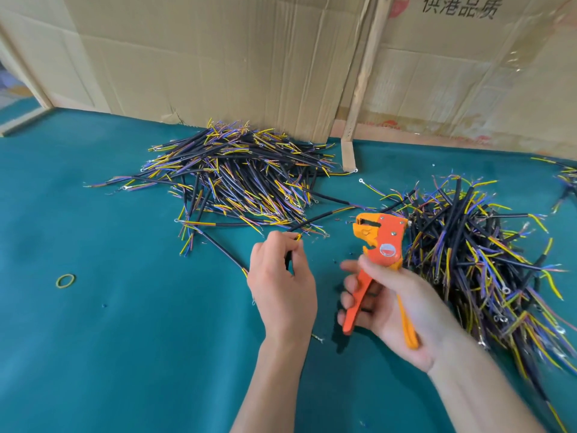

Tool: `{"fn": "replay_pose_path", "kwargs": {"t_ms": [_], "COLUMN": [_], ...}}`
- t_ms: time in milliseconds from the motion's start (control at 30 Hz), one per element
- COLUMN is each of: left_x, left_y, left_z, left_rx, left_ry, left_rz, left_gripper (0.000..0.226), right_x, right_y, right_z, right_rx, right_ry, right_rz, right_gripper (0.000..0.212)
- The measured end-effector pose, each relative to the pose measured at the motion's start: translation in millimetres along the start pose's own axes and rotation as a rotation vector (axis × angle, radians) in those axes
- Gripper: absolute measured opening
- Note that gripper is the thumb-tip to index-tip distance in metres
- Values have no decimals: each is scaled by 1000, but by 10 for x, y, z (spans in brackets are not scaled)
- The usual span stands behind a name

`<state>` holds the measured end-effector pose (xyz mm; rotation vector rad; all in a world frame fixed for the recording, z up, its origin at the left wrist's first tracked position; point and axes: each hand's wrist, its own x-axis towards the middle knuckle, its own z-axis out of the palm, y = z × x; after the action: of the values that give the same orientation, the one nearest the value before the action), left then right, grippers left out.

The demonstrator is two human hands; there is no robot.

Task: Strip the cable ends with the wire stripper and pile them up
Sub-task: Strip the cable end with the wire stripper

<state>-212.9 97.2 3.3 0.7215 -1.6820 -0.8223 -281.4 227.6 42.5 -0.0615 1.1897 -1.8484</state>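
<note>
A green table (125,339) was backed by cardboard sheets (234,57), with one large pile of cables (243,176) at centre and a second pile (474,260) at right. An orange wire stripper (379,245) was gripped by the right hand (393,310), its handles spread and head upright; a single black cable (288,259) was pinched in the left hand (281,285) just beside it. A yellow rubber band (65,280) was recorded well to the left.

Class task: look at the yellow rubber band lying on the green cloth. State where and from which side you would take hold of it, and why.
Pinch the near arc of the rubber band from above with two fingertips. It lies flat on the green cloth as a thin open loop with bare cloth around it, so there is nothing to get under; a top pinch on its rim probably works best.
</note>
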Motion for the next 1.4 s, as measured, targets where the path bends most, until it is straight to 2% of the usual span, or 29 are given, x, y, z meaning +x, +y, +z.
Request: {"fn": "replay_pose_path", "kwargs": {"t_ms": [33, 67, 167, 233, 333, 400, 500, 667, 967, 1400], "left_x": [-6, -5, -3, -9, -7, -4, -18, -28, -23, -23], "left_y": [-1, -1, 12, 5, 18, 12, 1, 16, 60, 68], "left_z": [1, 3, 8, 2, 10, 7, 4, 4, -6, -4], "left_rx": [-8, -11, 9, 9, -23, -30, -14, 11, 21, 42], "left_ry": [3, 5, -5, -8, -20, -25, -45, -89, -131, -132], "left_rz": [7, 11, 24, 28, 45, 60, 112, 153, 157, 180], "left_gripper": [26, 25, 30, 29, 36, 40, 38, 21, 17, 24], "right_x": [-1, 5, -9, -55, -165, -185, -170, -179, -179, -162], "right_y": [38, 66, 35, -24, -42, 4, 14, -17, -30, -43], "right_z": [29, 54, 72, 12, -29, -31, -28, -50, -81, -92], "right_rx": [-1, -8, -136, -212, -252, -273, -265, -255, -301, -393], "right_ry": [23, 47, 94, 2, -247, -305, -291, -268, -277, -262], "right_rz": [-28, -53, -117, -75, 47, 94, 90, 106, 80, 77], "right_gripper": [25, 28, 50, 52, 33, 34, 34, 35, 28, 26]}}
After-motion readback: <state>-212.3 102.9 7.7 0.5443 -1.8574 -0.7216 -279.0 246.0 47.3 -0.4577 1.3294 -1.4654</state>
